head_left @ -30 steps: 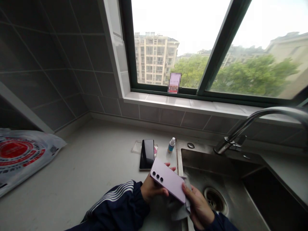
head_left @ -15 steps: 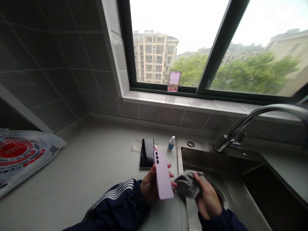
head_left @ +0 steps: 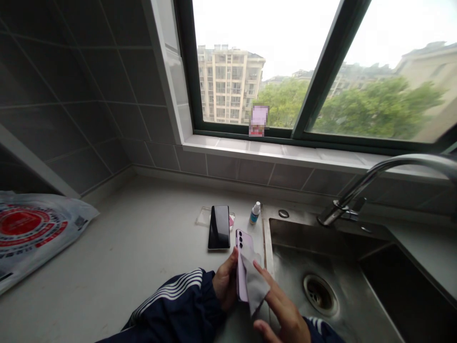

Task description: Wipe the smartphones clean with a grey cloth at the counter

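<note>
My left hand [head_left: 225,282] is closed around the edges of a lilac smartphone [head_left: 241,280], whose back with several camera lenses faces up. A thin grey cloth [head_left: 255,285] lies over the right part of that back. The fingers of my right hand [head_left: 285,307] press the cloth against the phone, with the thumb apart lower down. Just beyond my hands, a black-screened phone [head_left: 219,227] rests on the counter, partly over a clear phone case [head_left: 203,216]. A small spray bottle [head_left: 254,213] with a white cap stands upright to its right.
To the right is a steel sink [head_left: 285,257] with a drain [head_left: 319,294] and a curved chrome faucet [head_left: 332,212]. On the left of the pale counter [head_left: 143,224] lies a printed plastic bag [head_left: 39,228]. The window sill [head_left: 228,146] runs along the back.
My right hand has moved left from over the sink and brought the cloth onto the phone's back. The lilac phone has shifted slightly right and down in my left hand.
</note>
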Action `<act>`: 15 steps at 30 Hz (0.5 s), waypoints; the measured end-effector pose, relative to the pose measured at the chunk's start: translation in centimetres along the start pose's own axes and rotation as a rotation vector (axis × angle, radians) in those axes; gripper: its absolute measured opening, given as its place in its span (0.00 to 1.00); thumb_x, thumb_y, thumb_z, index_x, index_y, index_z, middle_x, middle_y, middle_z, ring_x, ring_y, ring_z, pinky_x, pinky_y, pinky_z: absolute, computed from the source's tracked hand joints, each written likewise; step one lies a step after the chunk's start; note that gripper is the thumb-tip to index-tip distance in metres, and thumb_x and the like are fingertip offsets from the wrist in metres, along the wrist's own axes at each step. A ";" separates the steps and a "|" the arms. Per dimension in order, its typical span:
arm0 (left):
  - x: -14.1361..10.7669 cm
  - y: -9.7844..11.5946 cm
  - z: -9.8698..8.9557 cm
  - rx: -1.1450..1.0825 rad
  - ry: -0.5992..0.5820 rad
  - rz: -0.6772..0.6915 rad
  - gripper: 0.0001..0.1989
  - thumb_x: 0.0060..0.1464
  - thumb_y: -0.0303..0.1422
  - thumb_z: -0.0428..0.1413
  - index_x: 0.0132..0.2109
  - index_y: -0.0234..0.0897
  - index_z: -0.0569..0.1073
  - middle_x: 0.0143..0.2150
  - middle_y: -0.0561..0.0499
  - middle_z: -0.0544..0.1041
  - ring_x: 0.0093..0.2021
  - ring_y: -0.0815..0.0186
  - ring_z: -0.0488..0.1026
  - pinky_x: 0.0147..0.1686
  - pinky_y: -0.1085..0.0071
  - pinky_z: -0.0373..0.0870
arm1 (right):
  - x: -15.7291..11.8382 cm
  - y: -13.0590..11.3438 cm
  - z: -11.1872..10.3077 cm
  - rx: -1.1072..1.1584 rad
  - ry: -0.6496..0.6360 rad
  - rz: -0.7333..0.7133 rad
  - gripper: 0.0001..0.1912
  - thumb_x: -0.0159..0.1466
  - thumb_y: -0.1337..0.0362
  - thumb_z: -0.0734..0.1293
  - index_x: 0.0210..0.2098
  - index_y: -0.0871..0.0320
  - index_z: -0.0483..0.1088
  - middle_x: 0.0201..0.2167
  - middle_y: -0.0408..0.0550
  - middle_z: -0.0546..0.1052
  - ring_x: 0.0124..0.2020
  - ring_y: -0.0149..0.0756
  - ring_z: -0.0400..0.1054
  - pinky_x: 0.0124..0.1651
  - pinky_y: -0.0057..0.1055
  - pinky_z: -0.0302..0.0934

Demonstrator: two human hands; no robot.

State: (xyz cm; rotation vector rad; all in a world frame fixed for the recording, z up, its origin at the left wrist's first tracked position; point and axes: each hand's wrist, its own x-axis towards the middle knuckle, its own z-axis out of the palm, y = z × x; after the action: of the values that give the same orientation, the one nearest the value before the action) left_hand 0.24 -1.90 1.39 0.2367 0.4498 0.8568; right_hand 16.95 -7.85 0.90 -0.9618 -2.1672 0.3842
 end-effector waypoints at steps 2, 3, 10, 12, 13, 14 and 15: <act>0.0 -0.1 -0.3 0.014 -0.038 -0.038 0.31 0.57 0.51 0.52 0.50 0.24 0.74 0.41 0.36 0.80 0.51 0.52 0.75 0.59 0.56 0.62 | 0.1 0.2 0.0 -0.044 -0.015 -0.030 0.36 0.68 0.47 0.57 0.68 0.64 0.53 0.68 0.60 0.55 0.67 0.54 0.51 0.65 0.45 0.52; 0.1 -0.2 -0.5 0.023 -0.049 -0.047 0.31 0.56 0.51 0.52 0.51 0.24 0.74 0.41 0.36 0.80 0.51 0.52 0.75 0.59 0.56 0.62 | 0.1 0.3 0.0 -0.064 -0.024 -0.059 0.38 0.68 0.45 0.56 0.68 0.65 0.52 0.68 0.61 0.54 0.67 0.54 0.51 0.65 0.45 0.51; -0.1 -0.9 -1.5 0.155 -0.125 -0.062 0.29 0.55 0.48 0.56 0.52 0.26 0.74 0.46 0.36 0.79 0.54 0.52 0.73 0.58 0.59 0.63 | 0.0 0.5 0.6 -0.134 -0.046 -0.102 0.43 0.68 0.40 0.49 0.69 0.68 0.47 0.69 0.63 0.50 0.68 0.57 0.47 0.66 0.48 0.47; -0.3 -1.0 -1.4 0.187 -0.210 -0.097 0.29 0.55 0.48 0.55 0.53 0.27 0.74 0.48 0.37 0.78 0.55 0.52 0.72 0.58 0.60 0.63 | 0.0 0.4 0.5 -0.142 -0.042 -0.074 0.43 0.68 0.41 0.48 0.70 0.68 0.46 0.70 0.62 0.49 0.69 0.57 0.45 0.67 0.48 0.44; -0.4 -1.0 -1.3 0.201 -0.249 -0.115 0.28 0.56 0.48 0.55 0.54 0.28 0.73 0.49 0.37 0.78 0.55 0.52 0.72 0.57 0.60 0.63 | 0.0 0.3 0.5 -0.148 -0.031 -0.052 0.42 0.69 0.41 0.48 0.70 0.67 0.46 0.70 0.61 0.47 0.69 0.57 0.44 0.68 0.47 0.43; -0.5 -1.0 -1.2 0.214 -0.281 -0.133 0.28 0.56 0.47 0.54 0.54 0.28 0.73 0.50 0.37 0.77 0.56 0.52 0.71 0.57 0.60 0.63 | 0.0 0.2 0.4 -0.154 -0.013 -0.026 0.41 0.69 0.41 0.48 0.70 0.66 0.47 0.71 0.60 0.45 0.69 0.56 0.43 0.68 0.47 0.42; -0.6 -1.0 -1.1 0.224 -0.302 -0.148 0.27 0.57 0.47 0.54 0.54 0.29 0.73 0.50 0.37 0.77 0.56 0.52 0.71 0.57 0.60 0.62 | 0.0 0.1 0.4 -0.157 0.002 0.003 0.40 0.69 0.42 0.47 0.69 0.64 0.49 0.71 0.58 0.43 0.70 0.56 0.41 0.68 0.46 0.41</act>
State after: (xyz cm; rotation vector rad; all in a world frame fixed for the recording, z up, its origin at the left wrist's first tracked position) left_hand 0.04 -3.00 0.24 0.5245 0.2755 0.6120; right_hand 16.70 -7.80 0.55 -1.0505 -2.2205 0.2165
